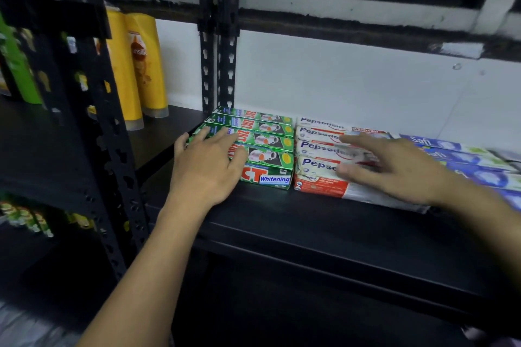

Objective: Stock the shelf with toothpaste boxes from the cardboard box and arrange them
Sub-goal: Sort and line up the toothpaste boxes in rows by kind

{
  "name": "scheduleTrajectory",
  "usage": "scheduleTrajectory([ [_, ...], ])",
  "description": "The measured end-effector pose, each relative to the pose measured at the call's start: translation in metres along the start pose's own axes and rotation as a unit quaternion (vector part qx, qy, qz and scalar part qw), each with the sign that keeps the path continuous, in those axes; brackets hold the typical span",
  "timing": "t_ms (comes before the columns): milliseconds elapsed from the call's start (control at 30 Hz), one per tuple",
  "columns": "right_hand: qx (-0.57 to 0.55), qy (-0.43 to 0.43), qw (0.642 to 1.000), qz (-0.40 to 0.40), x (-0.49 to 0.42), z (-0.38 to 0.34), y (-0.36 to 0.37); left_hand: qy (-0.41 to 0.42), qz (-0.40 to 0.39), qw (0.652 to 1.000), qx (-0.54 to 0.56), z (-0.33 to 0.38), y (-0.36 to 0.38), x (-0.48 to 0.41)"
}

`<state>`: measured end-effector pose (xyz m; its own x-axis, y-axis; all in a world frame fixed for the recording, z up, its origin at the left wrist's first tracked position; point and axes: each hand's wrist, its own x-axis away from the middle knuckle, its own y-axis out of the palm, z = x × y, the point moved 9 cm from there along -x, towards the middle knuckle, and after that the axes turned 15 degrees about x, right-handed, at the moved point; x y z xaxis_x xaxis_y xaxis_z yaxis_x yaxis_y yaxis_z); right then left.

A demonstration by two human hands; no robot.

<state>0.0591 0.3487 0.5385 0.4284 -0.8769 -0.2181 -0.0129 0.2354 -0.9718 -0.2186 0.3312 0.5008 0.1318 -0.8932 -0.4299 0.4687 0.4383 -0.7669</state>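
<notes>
Three rows of toothpaste boxes lie side by side on the black shelf. Green Zact boxes form the left row, white and red Pepsodent boxes the middle row, blue Safi boxes the right row. My left hand rests flat on the left end of the green boxes, fingers straight. My right hand lies over the Pepsodent boxes with fingers stretched out, touching their tops. The cardboard box is out of view.
Yellow shampoo bottles and a green bottle stand on the neighbouring shelf to the left, past black perforated uprights. A white wall backs the shelf. More products sit on a lower left shelf.
</notes>
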Motion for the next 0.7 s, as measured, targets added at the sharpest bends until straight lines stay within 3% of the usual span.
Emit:
scheduleTrajectory([
  [100, 0.044, -0.014, 0.998, 0.043, 0.041, 0.011, 0.014, 0.025, 0.010, 1.000, 0.002, 0.005, -0.002, 0.002],
  [300, 0.045, 0.067, 0.990, 0.115, 0.076, 0.036, 0.026, 0.155, 0.076, 0.981, 0.086, 0.045, -0.021, 0.025],
  [400, 0.049, 0.081, 0.989, 0.117, 0.075, 0.036, 0.027, 0.199, 0.072, 0.971, 0.111, 0.081, -0.016, 0.042],
  [567, 0.043, 0.101, 0.988, 0.111, 0.076, 0.039, 0.027, 0.154, -0.039, 0.985, 0.070, 0.102, 0.014, 0.014],
  [700, 0.036, 0.101, 0.988, 0.112, 0.076, 0.040, 0.028, 0.118, -0.061, 0.990, 0.051, 0.084, 0.019, -0.037],
])
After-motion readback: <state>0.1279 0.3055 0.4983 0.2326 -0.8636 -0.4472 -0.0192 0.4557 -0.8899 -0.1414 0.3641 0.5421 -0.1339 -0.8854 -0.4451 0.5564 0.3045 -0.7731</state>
